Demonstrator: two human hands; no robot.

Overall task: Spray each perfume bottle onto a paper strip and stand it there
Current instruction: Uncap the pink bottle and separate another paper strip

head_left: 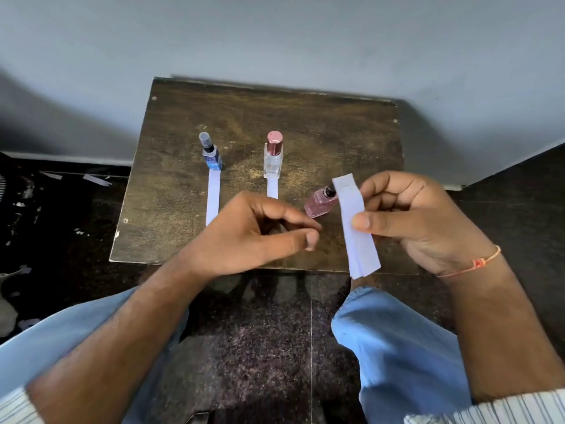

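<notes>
My right hand (406, 221) pinches a small stack of paper strips (356, 228), thumb on front, fingers behind. My left hand (253, 231) is loosely curled, thumb near index, holding nothing, just beside the stack. Pink bottle (321, 201) lies tilted on the bench (171, 209) between my hands, cap end behind the stack. Farther back: blue bottle (211, 154) and clear bottle (273, 157) upright, each on its own strip end.
</notes>
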